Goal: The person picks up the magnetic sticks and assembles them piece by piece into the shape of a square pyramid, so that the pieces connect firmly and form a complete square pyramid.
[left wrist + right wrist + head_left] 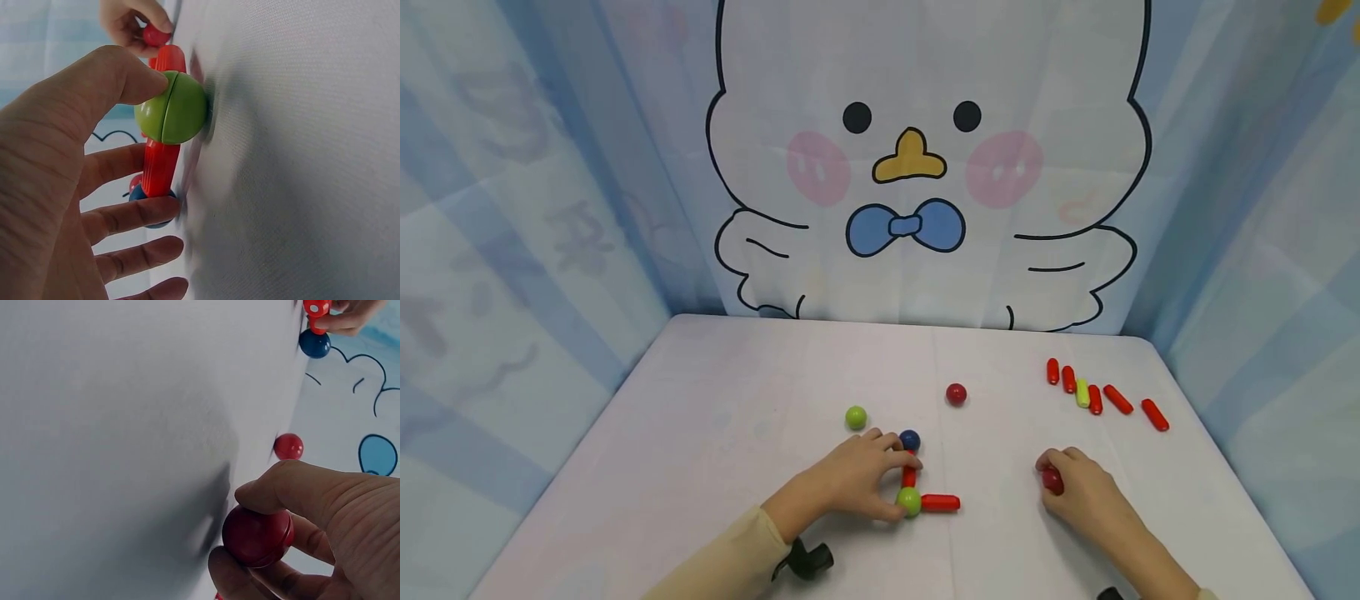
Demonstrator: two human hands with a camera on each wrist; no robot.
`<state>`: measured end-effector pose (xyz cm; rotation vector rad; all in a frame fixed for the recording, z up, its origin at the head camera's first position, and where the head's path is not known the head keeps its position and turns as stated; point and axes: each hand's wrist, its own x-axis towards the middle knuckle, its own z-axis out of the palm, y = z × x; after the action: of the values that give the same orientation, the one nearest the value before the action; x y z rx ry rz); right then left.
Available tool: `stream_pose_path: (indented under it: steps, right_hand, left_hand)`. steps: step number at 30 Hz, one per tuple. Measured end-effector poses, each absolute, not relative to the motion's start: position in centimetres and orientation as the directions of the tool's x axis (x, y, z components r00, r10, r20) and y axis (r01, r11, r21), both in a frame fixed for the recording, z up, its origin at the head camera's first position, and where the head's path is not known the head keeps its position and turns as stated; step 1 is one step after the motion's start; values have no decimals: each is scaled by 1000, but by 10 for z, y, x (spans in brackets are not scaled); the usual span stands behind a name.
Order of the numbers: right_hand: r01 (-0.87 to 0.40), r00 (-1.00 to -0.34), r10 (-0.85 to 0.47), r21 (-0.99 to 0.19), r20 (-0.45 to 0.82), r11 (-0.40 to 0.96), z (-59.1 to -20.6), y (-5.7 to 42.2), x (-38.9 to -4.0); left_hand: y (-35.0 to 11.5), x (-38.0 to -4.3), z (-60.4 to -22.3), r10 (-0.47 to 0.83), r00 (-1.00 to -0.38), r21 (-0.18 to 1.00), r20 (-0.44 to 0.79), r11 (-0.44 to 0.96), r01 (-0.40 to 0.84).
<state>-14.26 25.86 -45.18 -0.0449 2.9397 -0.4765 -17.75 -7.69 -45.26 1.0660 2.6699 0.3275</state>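
My left hand (856, 477) holds an L-shaped piece of joined balls and rods. Its thumb presses the green ball (178, 109) at the corner, while the index and middle fingers lie along the red rod (160, 169) and the blue ball (910, 440) at the far end. A second red rod (941, 502) sticks out to the right from the green ball. Over on the right, my right hand (1088, 493) pinches a dark red ball (257, 536) between thumb and fingers, close to the tabletop.
A loose green ball (856, 417) lies beyond the left hand, and a red ball (957, 394) farther back. At the back right are several red rods (1117, 399) and a yellow-green rod (1082, 393). Printed curtains surround the white table (760, 367).
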Motion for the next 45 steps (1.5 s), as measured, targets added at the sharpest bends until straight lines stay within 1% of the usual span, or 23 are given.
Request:
stream_pose_path:
  steps: [6,12,24,31,40,45]
  right_hand:
    - [-34,-989,-77,-317,-125,948,-451,244,-144]
    - [-51,-987,-99,-335,-128,941,-453,231,-145]
    - [-92,-987,-134,-357,-93,929,-452,222,-140]
    - [-100,-981,-154,-375,-115,921,-451,215,-138]
    - [-111,-979,-156,-304,-129,946,-450,203,-135]
    - [-114,-977,-162,-302,-140,946,-451,195,-133]
  left_hand:
    - [-78,-177,-452,693,-706,292,-146,712,639]
    - [-79,-177,-452,697,-703,297,-143,708,641]
    - [-77,-176,-451,687,-711,300,-149,717,630]
    - [-77,-176,-451,688,-710,303,-152,716,629]
    - [-77,-175,-451,678,-719,300,-156,726,619]
    - [-77,-175,-451,677,-720,291,-154,727,622]
